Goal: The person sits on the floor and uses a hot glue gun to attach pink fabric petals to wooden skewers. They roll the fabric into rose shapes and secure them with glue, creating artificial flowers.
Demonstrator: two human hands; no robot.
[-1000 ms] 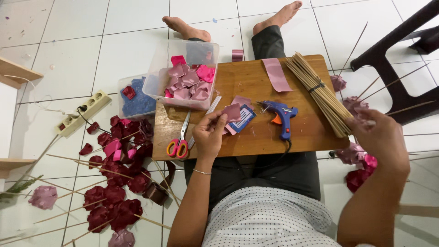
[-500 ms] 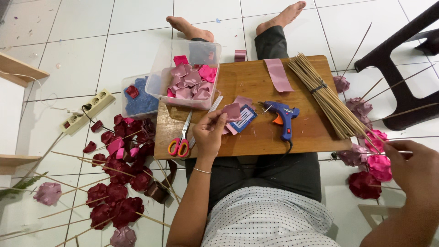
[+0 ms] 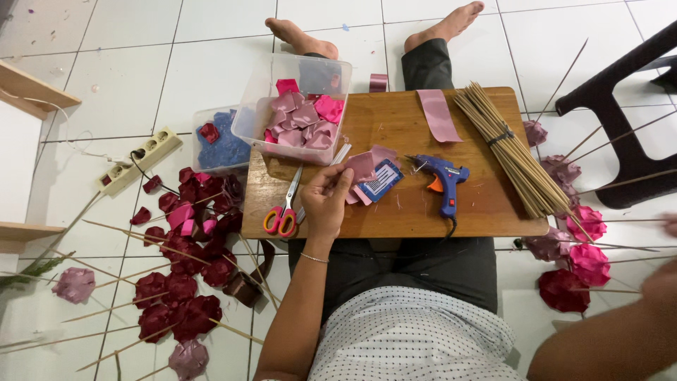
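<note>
My left hand point(image 3: 326, 203) rests on the wooden board point(image 3: 395, 127) across my lap. Its fingers pinch a folded pink ribbon petal point(image 3: 364, 168), which lies over a blue card point(image 3: 381, 180). Red-handled scissors point(image 3: 285, 213) lie just left of that hand. To its right lies a blue glue gun point(image 3: 444, 180). My right hand point(image 3: 668, 226) is blurred and mostly cut off at the right edge of the view. It is beside the pink ribbon roses point(image 3: 584, 243) on the floor. A thin stick runs toward it, but its grip is hidden.
A clear box of pink petals point(image 3: 300, 116) sits on the board's far left corner, with a smaller box of blue pieces point(image 3: 222, 144) beside it. Also here: a skewer bundle point(image 3: 508, 148), a pink ribbon strip point(image 3: 437, 114), dark red roses on sticks point(image 3: 183, 282), a power strip point(image 3: 137, 159) and a black chair point(image 3: 627, 120).
My right hand left the board's right edge, dropped to the pink roses on the floor, then swung out to the frame's right edge. My left hand stayed put.
</note>
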